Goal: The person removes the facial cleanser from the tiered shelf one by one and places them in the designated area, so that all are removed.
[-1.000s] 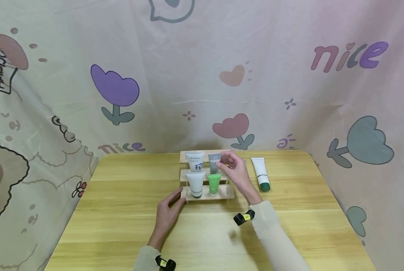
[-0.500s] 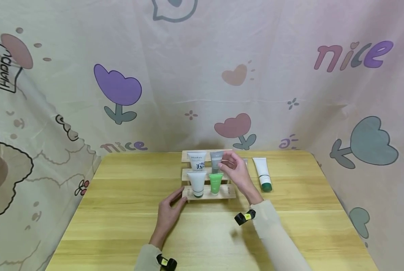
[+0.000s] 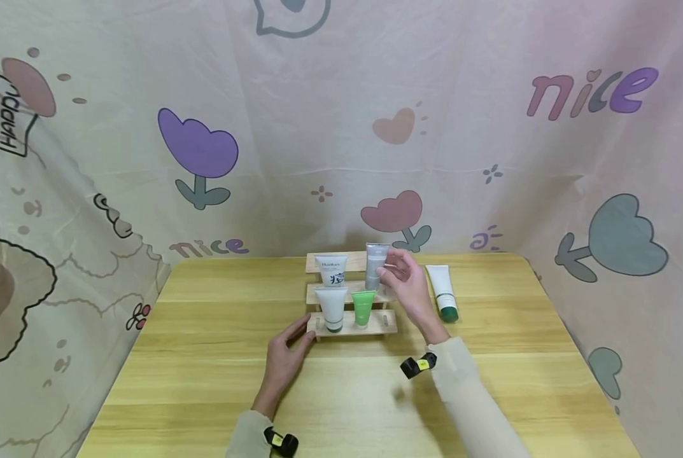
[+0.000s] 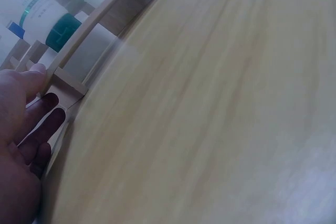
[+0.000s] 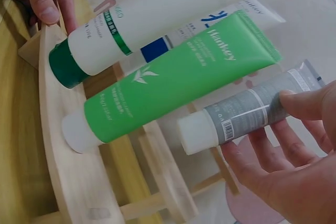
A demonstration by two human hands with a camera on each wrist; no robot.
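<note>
A small wooden tiered rack [image 3: 352,329] stands on the table with tubes on its steps. My right hand [image 3: 410,286] pinches a grey squeeze tube [image 5: 252,108] between thumb and fingers, white cap down, over the right part of the middle step. At the rack's left end my left hand [image 3: 284,362] holds its edge, the thumb [image 4: 35,80] against the front step. A green tube [image 3: 363,308] and a white tube with a green cap [image 3: 332,308] stand upright on the front step. Behind them is a white tube with blue lettering [image 3: 332,270].
Right of the rack, another white tube with a green cap [image 3: 443,292] lies on the wooden table [image 3: 204,356]. A patterned cloth [image 3: 295,140] hangs right behind the table and along its sides.
The right hand has lifted the grey tube and moved it slightly to the right. My left hand stays at the rack's left end.
</note>
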